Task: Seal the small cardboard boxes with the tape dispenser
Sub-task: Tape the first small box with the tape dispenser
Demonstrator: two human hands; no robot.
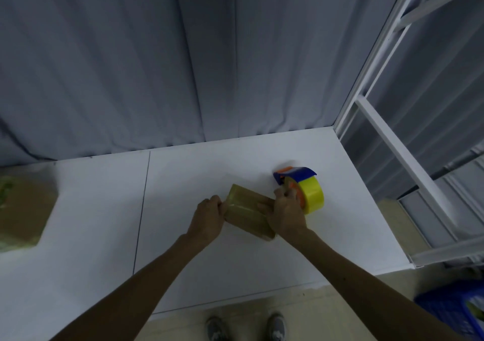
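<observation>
On the white worktop (235,267), the left hand (207,220) pinches the left end of the small brown cardboard box (246,216), while the right hand (286,215), thumb on the box, curls against the blue-and-orange tape dispenser (310,192), its grip unclear, so a careless tug could skew or wrinkle the tape.

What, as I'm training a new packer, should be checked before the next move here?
1. Small cardboard box lies on the white table, between both hands: ok.
2. Left hand pinches the box's left edge to steady it: ok.
3. Right hand has a firm grip on the tape dispenser: cannot tell; fingers curl beside it, thumb on the box.
4. Tape cut free from the roll: cannot tell.
5. Brown parcel at the table's left end is out of the way: ok.
</observation>
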